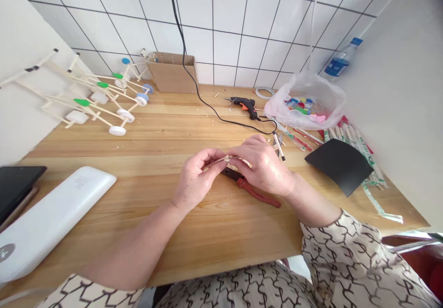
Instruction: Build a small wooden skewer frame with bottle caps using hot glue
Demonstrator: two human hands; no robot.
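My left hand and my right hand meet over the middle of the table. Between their fingertips runs a thin wooden stick, pinched by both. Its ends are partly covered by my fingers, so I cannot tell whether it is one piece or two. Under my right hand lies a pair of pliers with red handles, its dark jaws pointing left. Just beyond my right hand is a short pale stick with black ends, beside scissors that are partly hidden.
Wheeled stick frames stand at the back left by a cardboard box. A black glue gun trails its cord across the table. On the right are a bag of bottle caps and black sheet; a white power bank lies left.
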